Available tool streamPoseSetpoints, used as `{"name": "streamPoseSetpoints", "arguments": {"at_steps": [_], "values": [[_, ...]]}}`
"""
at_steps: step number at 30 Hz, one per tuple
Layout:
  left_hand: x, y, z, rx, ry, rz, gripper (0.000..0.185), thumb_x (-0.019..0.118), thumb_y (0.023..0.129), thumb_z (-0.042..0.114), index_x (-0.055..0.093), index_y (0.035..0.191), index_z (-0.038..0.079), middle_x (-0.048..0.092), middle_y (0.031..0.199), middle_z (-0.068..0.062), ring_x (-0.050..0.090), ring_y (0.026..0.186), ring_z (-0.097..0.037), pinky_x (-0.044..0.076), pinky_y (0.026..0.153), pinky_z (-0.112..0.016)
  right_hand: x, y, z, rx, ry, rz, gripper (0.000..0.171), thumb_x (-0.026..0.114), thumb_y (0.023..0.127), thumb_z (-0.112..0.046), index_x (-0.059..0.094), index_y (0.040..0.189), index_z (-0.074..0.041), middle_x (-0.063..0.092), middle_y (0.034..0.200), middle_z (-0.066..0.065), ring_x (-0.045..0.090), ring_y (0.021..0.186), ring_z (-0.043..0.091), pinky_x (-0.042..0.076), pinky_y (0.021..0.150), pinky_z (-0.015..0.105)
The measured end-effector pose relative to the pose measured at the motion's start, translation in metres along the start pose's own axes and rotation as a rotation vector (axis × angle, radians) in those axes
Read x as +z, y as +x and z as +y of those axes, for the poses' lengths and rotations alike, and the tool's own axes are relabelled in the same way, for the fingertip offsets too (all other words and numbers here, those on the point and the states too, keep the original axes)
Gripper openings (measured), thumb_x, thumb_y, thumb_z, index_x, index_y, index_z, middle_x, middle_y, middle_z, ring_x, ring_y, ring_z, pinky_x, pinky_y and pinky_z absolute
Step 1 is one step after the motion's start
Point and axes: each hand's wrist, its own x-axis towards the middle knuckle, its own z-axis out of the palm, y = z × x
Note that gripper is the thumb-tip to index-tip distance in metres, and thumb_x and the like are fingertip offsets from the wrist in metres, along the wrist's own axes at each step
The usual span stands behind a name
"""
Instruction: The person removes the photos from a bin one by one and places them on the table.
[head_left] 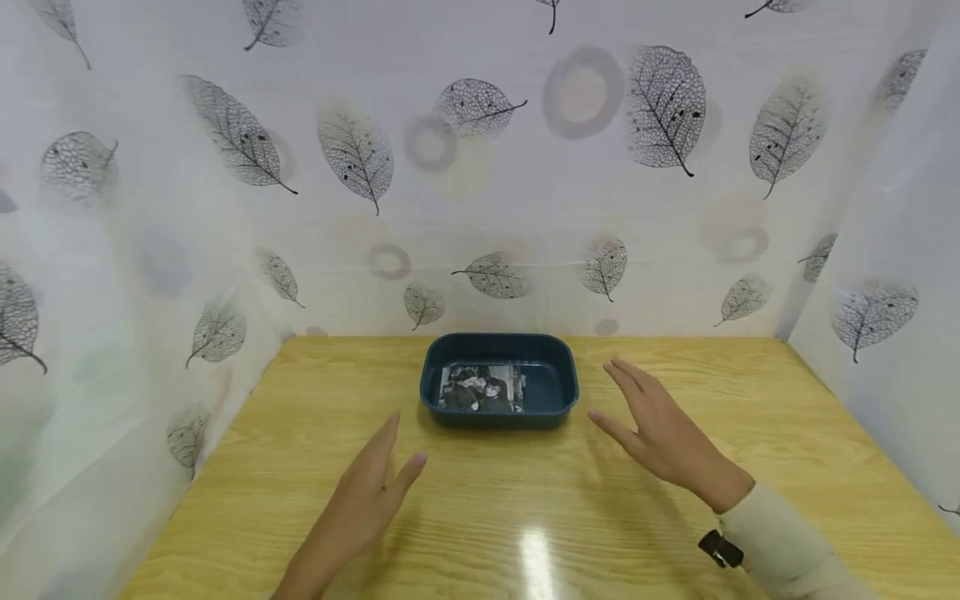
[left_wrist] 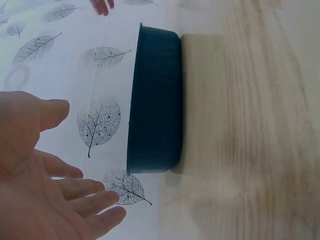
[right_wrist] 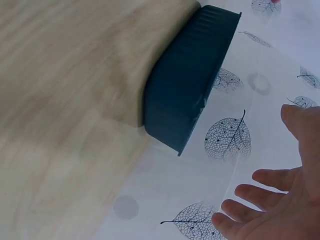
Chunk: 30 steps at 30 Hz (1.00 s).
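Observation:
A dark teal rectangular tub (head_left: 498,421) stands on the wooden table toward its back edge. Inside it, on the left part of its floor, lies a black-and-white photo (head_left: 480,388) of people. My left hand (head_left: 360,496) hovers in front of the tub's left side, fingers straight and thumb spread, holding nothing. To the right of the tub is my right hand (head_left: 660,425), its fingers extended toward the rim and apart from it. Both wrist views show the tub's outer wall (left_wrist: 156,100) with the palms facing it, the right hand's fingers (right_wrist: 255,197) spread.
White sheeting (head_left: 510,208) printed with skeleton leaves and rings encloses the table (head_left: 480,500) at the back and both sides. A small black object (head_left: 721,549) sits at the right sleeve (head_left: 780,542). Light glares off the table's front part.

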Motion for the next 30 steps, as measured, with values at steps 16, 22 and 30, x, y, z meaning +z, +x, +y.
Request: {"name": "streamPoseSetpoints", "arguments": {"at_steps": [16,22,30], "values": [[-0.002,0.051,-0.013,-0.075,-0.166,-0.012,0.088,0.052,0.104,0.049,0.005,0.162,0.002,0.023,0.163,-0.025,0.03,0.146,-0.044,0.031,0.113,-0.062,0.026,0.086,-0.015,-0.008,0.059,-0.162,0.077,0.061,0.1,-0.047,0.035,0.154,0.002,0.042,0.151,0.026,0.041,0.137,0.043,0.037,0.11,0.06],[0.006,0.071,-0.017,-0.092,-0.174,0.018,0.084,0.057,0.104,0.039,0.011,0.16,-0.003,0.03,0.158,-0.03,0.04,0.139,-0.047,0.037,0.108,-0.062,0.049,0.114,-0.019,0.03,0.094,-0.265,0.081,0.066,0.098,-0.044,0.034,0.154,0.004,0.039,0.151,0.027,0.043,0.136,0.043,0.038,0.109,0.058],[0.016,0.091,-0.018,-0.11,-0.157,-0.001,0.085,0.06,0.103,0.039,0.014,0.16,-0.004,0.035,0.152,-0.032,0.046,0.132,-0.047,0.042,0.104,-0.061,0.072,0.136,-0.019,0.07,0.057,-0.379,0.08,0.07,0.096,-0.04,0.036,0.152,0.007,0.041,0.148,0.03,0.051,0.128,0.042,0.044,0.103,0.055]]}}
